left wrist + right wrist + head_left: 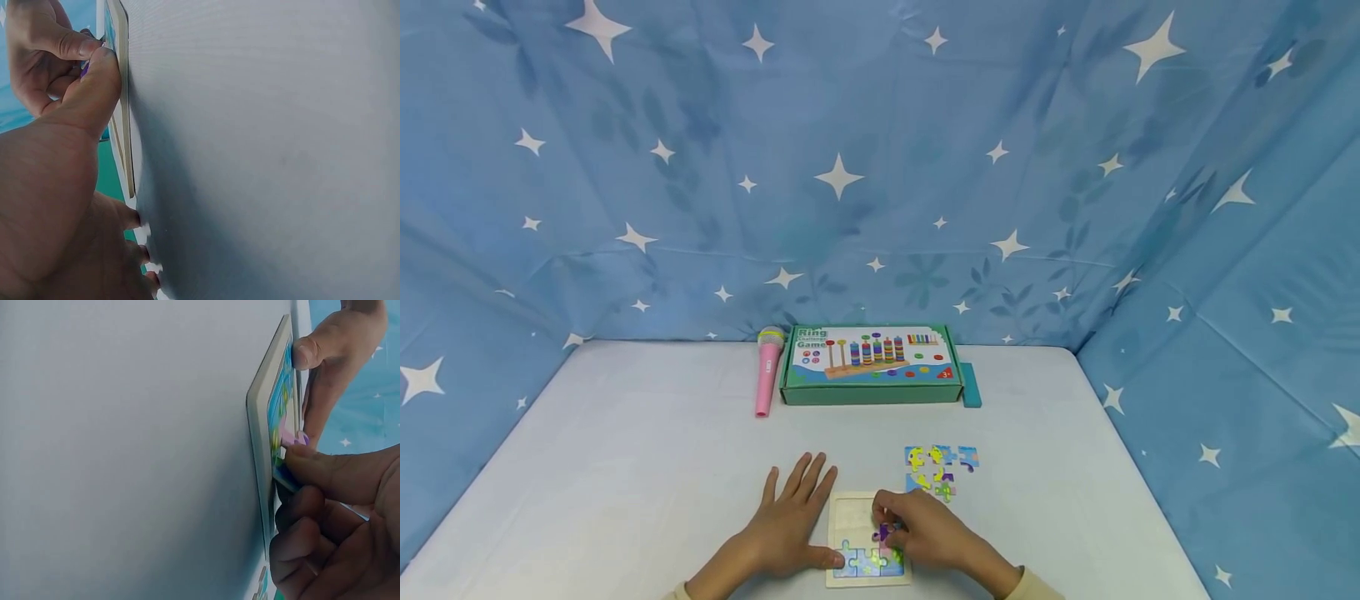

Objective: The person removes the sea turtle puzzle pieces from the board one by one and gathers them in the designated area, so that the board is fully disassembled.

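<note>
My left hand (786,525) lies spread on the table at the left of a wooden puzzle tray (852,514). Its thumb presses on the fitted puzzle pieces (867,563), a blue row along the tray's near edge. Over the tray's right side, my right hand (928,530) pinches a pink and purple puzzle piece (885,531) between thumb and fingers. In the right wrist view this puzzle piece (302,438) shows at the thumb tip, low over the tray (255,425), and the fingers hide part of it. The tray's far part shows bare wood.
Several loose puzzle pieces (967,456) lie right of the tray, beyond my right hand. Farther back stand a green Ring Challenge Game box (872,393), a pink toy microphone (766,379) at its left and a teal block (972,386) at its right. A starry blue curtain (880,208) encloses the table.
</note>
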A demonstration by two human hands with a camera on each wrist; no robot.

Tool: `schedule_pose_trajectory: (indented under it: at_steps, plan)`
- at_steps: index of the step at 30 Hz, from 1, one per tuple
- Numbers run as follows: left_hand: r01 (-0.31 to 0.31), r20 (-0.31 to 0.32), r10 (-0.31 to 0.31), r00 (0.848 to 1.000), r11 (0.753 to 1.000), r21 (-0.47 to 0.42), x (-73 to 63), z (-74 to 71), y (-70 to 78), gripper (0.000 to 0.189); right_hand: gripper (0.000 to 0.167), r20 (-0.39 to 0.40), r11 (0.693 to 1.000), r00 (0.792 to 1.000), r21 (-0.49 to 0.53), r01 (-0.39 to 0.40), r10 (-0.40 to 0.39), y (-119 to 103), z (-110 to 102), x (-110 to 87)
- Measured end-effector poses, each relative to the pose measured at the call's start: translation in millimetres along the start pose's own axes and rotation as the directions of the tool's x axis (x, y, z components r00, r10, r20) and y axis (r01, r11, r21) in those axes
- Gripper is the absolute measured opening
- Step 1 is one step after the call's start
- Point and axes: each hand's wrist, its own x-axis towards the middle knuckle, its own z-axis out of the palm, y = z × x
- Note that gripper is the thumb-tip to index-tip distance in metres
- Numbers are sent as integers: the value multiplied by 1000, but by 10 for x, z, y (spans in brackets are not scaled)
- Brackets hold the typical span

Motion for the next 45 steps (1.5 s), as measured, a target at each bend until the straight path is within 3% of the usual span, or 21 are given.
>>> schedule_pose_trajectory:
  at_steps: [5,11,14,17,20,27,30,32,37,42,45]
  plan:
    - [2,2,-2,1000,1000,3,7,26,-19,121,27,-44,988,998,-147,38,-45,-41,56,-13]
    - [-6,-4,6,1000,1000,13,5,25,-26,122,25,-36,951,999,-308,14,-27,-156,86,-19]
    - [-7,-3,7,1000,1000,15,4,20,-17,122,25,-42,965,999,-264,-1,-11,-141,65,-22]
    - [-11,-4,12,1000,1000,18,6,28,-14,122,25,-80,992,997,-127,-25,15,-58,9,-41]
    - [-9,-2,9,1000,1000,19,13,42,-16,122,22,-139,998,989,13,-57,58,57,-103,-95]
    - [6,3,-6,1000,1000,6,32,41,-22,122,13,-262,973,939,115,-199,223,436,-530,-337]
    - [5,5,-5,1000,1000,1,31,39,-26,122,12,-284,953,911,145,-267,298,601,-673,-440]
    - [5,7,-5,1000,1000,0,25,33,-23,121,12,-280,944,903,160,-289,325,686,-721,-491]
    - [1,6,-1,1000,1000,-3,16,17,-11,121,18,-287,933,890,169,-316,354,789,-704,-518]
    - [-5,6,5,1000,1000,-10,32,21,-7,121,28,-383,921,841,87,-379,382,794,-609,-469]
    - [2,8,-2,1000,1000,-4,38,24,-15,121,31,-417,911,823,29,-412,385,780,-559,-434]
